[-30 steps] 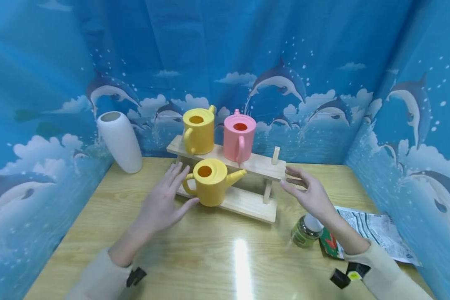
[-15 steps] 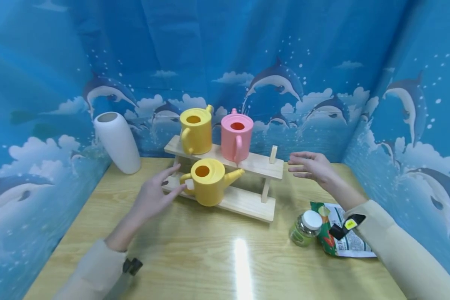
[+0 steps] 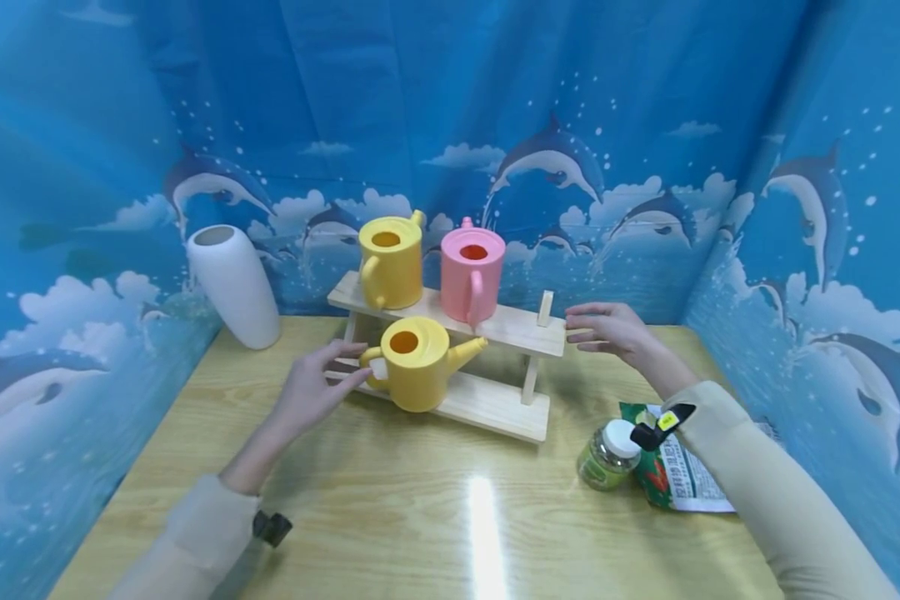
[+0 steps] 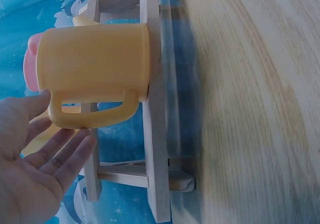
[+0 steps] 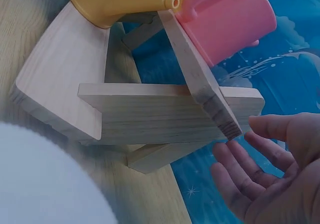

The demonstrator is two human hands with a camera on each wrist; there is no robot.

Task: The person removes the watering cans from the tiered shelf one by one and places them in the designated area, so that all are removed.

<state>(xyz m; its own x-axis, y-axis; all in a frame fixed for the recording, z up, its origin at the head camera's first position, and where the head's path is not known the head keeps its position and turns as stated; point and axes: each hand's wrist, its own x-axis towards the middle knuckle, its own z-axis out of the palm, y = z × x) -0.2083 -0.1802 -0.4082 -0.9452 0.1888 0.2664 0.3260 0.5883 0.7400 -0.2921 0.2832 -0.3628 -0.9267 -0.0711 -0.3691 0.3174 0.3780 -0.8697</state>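
A two-tier wooden stand (image 3: 495, 406) is set at an angle on the table. On its lower shelf stands a yellow watering can (image 3: 420, 379), spout to the right. A second yellow watering can (image 3: 401, 267) and a pink one (image 3: 471, 279) share the upper shelf. My left hand (image 3: 309, 393) is beside the lower can's handle (image 4: 95, 118), thumb and fingertips right at it with the fingers extended. At the upper shelf's right end, my right hand (image 3: 613, 332) has its loosely spread fingertips close around the board's end (image 5: 227, 126).
A white vase (image 3: 236, 287) stands at the back left. To the right, a jar with a white lid (image 3: 609, 457) sits next to a green and white packet (image 3: 686, 479). Blue dolphin-printed curtain (image 3: 450, 108) encloses the table's back and sides.
My right hand has pulled away from the shelf's end and come partly back towards it. The left hand has shifted back from the can's front to its handle. The watering cans stay put.
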